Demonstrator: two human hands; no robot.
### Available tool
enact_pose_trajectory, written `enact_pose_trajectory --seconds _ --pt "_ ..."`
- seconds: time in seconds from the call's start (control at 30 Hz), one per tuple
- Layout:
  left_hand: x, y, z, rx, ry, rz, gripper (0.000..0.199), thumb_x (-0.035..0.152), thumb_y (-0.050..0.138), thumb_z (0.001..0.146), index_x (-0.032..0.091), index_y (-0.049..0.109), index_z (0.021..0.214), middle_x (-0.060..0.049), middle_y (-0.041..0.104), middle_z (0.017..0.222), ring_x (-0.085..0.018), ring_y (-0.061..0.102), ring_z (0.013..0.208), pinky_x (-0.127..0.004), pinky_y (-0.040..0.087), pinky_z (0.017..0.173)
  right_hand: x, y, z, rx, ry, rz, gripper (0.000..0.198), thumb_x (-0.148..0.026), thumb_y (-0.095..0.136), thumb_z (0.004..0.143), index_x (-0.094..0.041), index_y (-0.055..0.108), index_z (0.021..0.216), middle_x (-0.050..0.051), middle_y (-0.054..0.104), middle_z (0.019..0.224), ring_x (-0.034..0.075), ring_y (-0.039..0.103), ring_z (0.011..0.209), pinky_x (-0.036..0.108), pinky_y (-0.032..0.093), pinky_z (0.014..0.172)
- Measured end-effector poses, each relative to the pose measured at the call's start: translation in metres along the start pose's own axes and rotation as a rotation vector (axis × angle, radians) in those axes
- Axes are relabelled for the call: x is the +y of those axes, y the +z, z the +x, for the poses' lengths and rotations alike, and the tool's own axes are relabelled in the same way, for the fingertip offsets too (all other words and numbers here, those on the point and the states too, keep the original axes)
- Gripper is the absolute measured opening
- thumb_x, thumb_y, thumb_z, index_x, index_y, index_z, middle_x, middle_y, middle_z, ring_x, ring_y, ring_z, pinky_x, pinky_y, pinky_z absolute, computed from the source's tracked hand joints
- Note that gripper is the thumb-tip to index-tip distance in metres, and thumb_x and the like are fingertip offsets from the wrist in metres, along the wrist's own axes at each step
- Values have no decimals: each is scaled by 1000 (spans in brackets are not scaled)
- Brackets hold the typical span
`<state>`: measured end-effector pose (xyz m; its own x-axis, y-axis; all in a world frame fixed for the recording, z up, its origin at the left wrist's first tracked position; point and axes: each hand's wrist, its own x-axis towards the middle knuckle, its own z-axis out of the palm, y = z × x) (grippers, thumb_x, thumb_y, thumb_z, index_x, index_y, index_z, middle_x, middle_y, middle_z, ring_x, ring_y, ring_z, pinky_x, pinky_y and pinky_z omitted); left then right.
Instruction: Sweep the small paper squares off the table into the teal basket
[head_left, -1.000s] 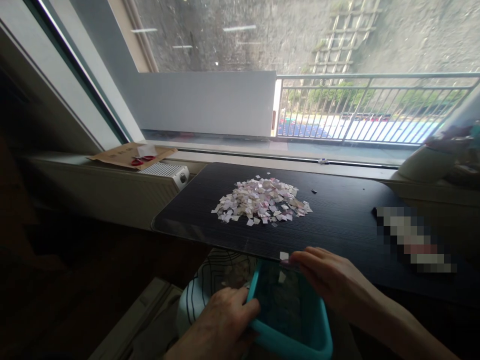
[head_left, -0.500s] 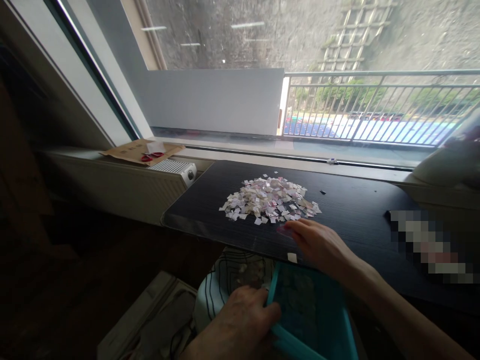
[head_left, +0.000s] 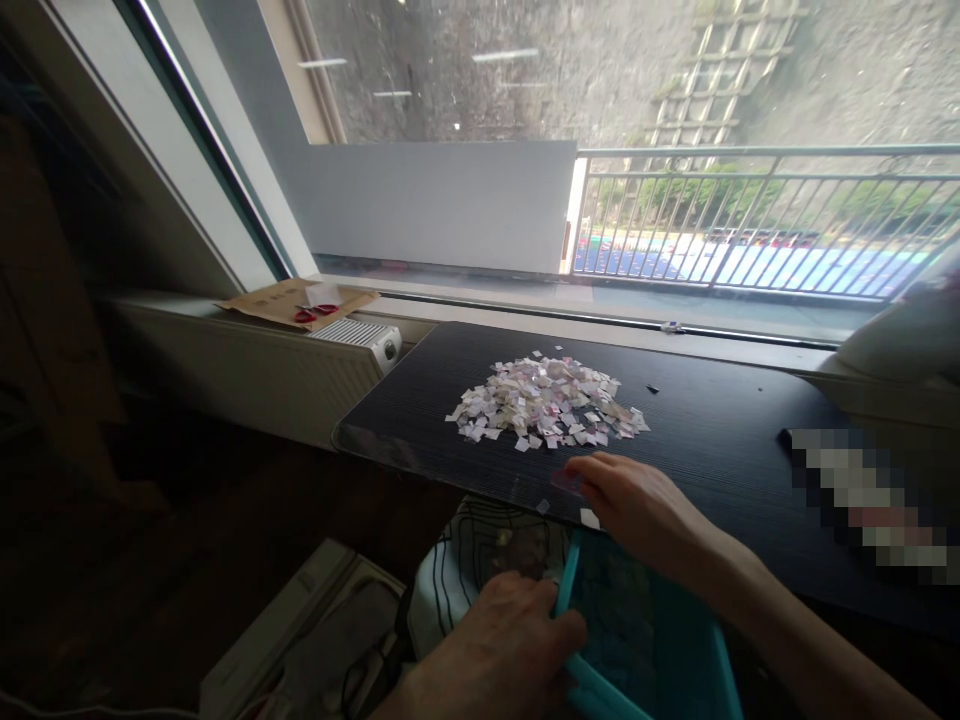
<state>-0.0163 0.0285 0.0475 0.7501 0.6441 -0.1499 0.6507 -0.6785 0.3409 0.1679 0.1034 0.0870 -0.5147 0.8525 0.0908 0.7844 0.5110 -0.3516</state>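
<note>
A heap of small square paper pieces (head_left: 544, 400) lies on the dark table (head_left: 705, 430). My right hand (head_left: 626, 500) is just in front of the heap, its fingers closed on a thin, see-through pinkish plastic piece (head_left: 568, 482) held low at the tabletop. One white paper square (head_left: 590, 518) lies by the table's front edge beside that hand, and a smaller clear piece (head_left: 543, 507) is at the edge to its left. Below the edge, my left hand (head_left: 517, 625) grips the rim of a teal bin (head_left: 611, 685). Pale scraps show dimly inside the bin.
Red-handled scissors (head_left: 316, 312) rest on a brown paper envelope (head_left: 259, 303) atop the radiator (head_left: 262, 365). At the table's right lies a blurred-out object (head_left: 870, 500). A patterned cloth (head_left: 442, 560) is beside the bin, and a window runs behind the table.
My right hand and the plastic piece have come slightly nearer the front edge, away from the heap. A small clear piece now shows at that edge. My left hand stays on the bin.
</note>
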Motion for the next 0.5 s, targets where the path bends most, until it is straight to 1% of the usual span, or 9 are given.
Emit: enact_pose_trajectory --seconds 0.07,0.13,0.23,0.3,0.4,0.5 --pt "-1 2 -1 8 -5 -11 13 22 62 85 22 51 92 -2 56 96 -23 56 88 -34 44 77 -5 0 -5 -46 -58 53 31 -17 39 90 -24 63 109 4 67 96 16 62 84 23 43 71" --pt "-2 3 -2 16 -15 -16 14 22 63 84 22 51 91 -2 56 96 -23 56 88 -34 44 78 -5 -1 -9 -57 -77 88 31 -17 40 90 -24 62 109 4 67 96 15 61 84 23 44 72" --pt "-4 3 -5 28 -32 -23 14 22 63 83 22 50 89 -1 56 93 -22 56 84 -34 44 76 8 -7 -15 -14 -19 71 30 -18 40 90 -24 62 109 4 66 99 17 61 87 26 44 74" --pt "-6 2 -9 40 -44 -38 13 22 63 83 22 50 88 -1 55 92 -21 55 83 -33 43 75 19 -11 -20 -16 13 51 29 -20 38 91 -24 62 107 4 65 98 17 60 85 27 44 73" --pt "-10 0 -16 60 -74 -62 12 19 62 83 22 51 87 -1 55 92 -20 54 82 -31 42 73 30 -14 -32 -71 -8 78 28 -21 37 92 -25 61 105 3 65 95 16 59 81 26 44 71" --pt "-15 -1 -24 90 -115 -85 13 15 60 81 22 51 86 0 55 94 -20 53 84 -30 40 74 32 -14 -41 -48 0 102 28 -21 38 92 -25 60 107 4 64 98 16 59 84 26 44 73"
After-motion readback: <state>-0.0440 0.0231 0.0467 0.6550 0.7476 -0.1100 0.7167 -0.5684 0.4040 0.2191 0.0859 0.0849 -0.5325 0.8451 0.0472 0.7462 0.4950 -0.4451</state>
